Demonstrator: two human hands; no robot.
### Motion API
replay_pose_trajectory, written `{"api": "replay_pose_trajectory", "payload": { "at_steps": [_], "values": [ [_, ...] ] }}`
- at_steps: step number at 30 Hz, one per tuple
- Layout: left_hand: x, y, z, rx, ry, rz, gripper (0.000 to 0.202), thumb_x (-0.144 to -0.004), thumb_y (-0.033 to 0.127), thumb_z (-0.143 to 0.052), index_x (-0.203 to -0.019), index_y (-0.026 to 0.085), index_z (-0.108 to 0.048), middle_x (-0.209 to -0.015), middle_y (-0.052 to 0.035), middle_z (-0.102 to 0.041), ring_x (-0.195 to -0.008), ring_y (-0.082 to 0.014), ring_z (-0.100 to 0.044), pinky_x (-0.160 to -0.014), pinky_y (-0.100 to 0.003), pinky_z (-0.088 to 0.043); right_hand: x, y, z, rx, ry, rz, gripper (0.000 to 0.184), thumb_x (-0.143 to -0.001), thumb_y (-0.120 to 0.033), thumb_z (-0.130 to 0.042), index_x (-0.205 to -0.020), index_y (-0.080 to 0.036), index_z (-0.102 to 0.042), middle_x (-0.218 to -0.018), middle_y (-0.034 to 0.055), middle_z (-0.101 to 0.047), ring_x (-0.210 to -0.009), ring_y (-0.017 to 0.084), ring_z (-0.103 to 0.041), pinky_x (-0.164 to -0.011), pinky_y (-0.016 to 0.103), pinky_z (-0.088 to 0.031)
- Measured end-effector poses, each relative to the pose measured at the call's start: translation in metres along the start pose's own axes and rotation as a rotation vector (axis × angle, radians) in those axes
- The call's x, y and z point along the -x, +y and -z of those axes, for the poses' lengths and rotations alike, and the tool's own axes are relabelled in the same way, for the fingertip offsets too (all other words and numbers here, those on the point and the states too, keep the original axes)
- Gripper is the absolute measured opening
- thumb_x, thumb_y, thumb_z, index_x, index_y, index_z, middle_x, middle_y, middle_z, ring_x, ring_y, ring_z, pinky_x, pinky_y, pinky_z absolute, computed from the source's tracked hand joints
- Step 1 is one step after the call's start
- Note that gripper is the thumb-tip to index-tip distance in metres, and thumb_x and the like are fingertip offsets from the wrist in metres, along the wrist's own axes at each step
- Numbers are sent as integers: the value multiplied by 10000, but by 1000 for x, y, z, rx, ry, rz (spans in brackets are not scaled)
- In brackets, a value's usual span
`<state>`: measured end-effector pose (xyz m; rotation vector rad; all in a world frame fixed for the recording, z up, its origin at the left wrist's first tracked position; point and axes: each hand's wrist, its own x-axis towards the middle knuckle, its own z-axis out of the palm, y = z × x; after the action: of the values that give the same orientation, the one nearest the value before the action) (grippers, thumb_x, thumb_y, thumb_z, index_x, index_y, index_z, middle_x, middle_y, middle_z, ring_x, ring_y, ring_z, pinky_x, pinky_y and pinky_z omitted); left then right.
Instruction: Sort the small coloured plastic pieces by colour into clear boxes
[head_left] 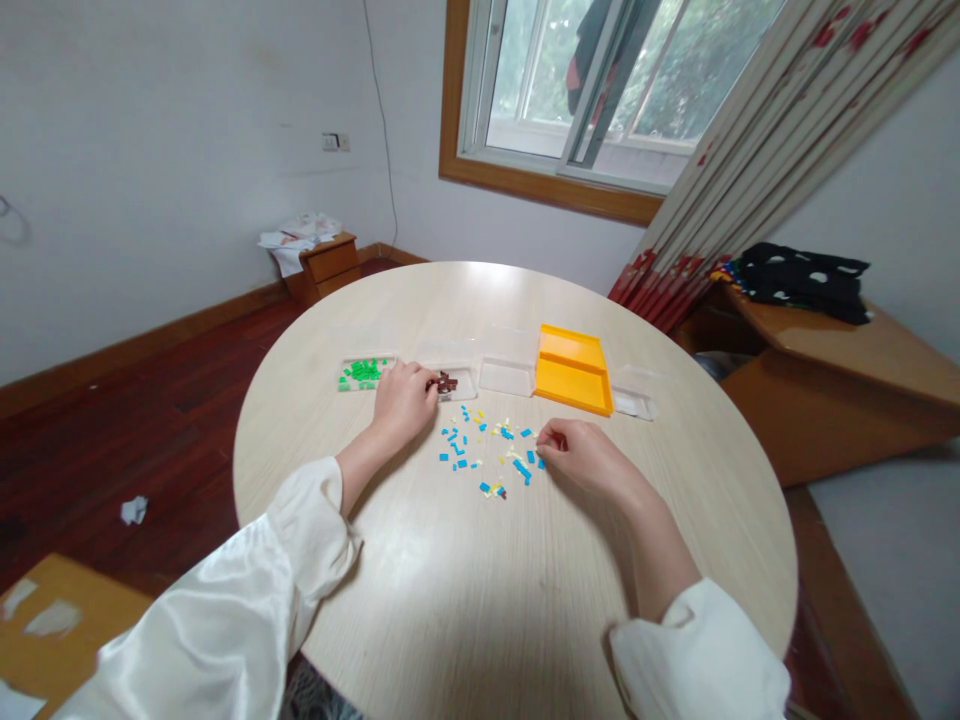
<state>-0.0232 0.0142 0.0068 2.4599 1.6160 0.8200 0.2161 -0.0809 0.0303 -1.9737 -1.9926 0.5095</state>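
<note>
My left hand [405,402] is at the left end of a clear box that holds brown toy bricks [446,383]. Its fingertips are pinched together beside the bricks, and whatever they hold is too small to make out. At the right edge of a loose spread of blue, yellow and cream bricks [523,470] is my right hand [581,452]. Its thumb and fingers are drawn together too, and I cannot see what lies between them. Left of my left hand, a clear box holds green bricks [365,373].
A clear box [506,377] stands between the brown bricks and an open orange case [574,385]. Farther right lies another small clear box [634,403]. All rest on a round wooden table [420,600]. A black cloth [802,283] lies on furniture at right.
</note>
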Motion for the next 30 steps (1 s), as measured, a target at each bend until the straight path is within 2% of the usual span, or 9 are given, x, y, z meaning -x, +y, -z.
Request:
{"api": "replay_pose_trajectory", "payload": {
  "at_steps": [8, 19, 25, 30],
  "values": [
    [2, 2, 0, -45, -10, -17, 259, -836, 207, -471, -955, 185, -701, -941, -107, -668, -920, -276, -529, -790, -403, -355, 0, 2, -2, 2, -17, -17, 133, -745, -142, -502, -753, -174, -631, -703, 50, -660, -658, 163, -586, -606, 247, -386],
    [5, 11, 2, 27, -27, -10, 221, -851, 201, -469, -943, 184, -669, -975, -84, -653, -960, -253, -530, -819, -393, -351, -3, 3, -3, -12, -86, -16, 158, -777, -141, -485, -795, -171, -639, -776, 55, -679, -725, 162, -590, -655, 241, -382],
    [6, 10, -4, 144, 26, -119, 174, -841, 171, -493, -912, 163, -651, -934, -77, -646, -932, -230, -539, -840, -388, -365, -5, 7, -6, -29, -32, 19, 120, -801, -177, -493, -794, -175, -613, -806, 69, -678, -749, 171, -589, -664, 254, -378],
    [9, 15, -8, 291, 24, -297, 139, -842, 184, -525, -906, 166, -646, -921, -75, -640, -909, -206, -546, -825, -364, -405, -7, 1, -12, -294, 30, 43, 122, -794, -215, -488, -816, -166, -597, -729, 46, -640, -666, 149, -558, -610, 253, -386]
  ]
}}
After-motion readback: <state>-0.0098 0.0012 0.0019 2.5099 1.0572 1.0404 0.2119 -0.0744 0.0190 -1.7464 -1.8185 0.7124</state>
